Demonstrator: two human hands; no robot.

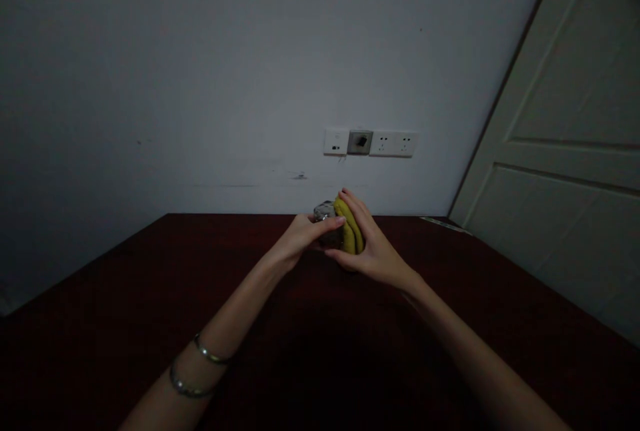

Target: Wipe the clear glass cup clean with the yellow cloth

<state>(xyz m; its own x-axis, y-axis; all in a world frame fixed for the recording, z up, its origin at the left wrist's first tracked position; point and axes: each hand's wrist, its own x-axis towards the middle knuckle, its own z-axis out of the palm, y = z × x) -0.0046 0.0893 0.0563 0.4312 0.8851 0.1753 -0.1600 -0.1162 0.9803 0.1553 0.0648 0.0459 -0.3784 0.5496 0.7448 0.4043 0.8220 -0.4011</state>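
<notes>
Near the middle of the view, my left hand is closed around a clear, shiny rounded thing that looks like a glass or jar, its thumb lying across the front. My right hand grips a folded yellow cloth, fingers over its top and far side and thumb below. The cloth presses against the right side of the clear thing. Dim light and my fingers hide much of both, so the exact kind of the clear thing does not show.
Both hands are over a dark red-brown table. A pale wall rises behind it, with a row of sockets and switches. On the right stands a light panelled door. A thin strip lies at the table's back right edge.
</notes>
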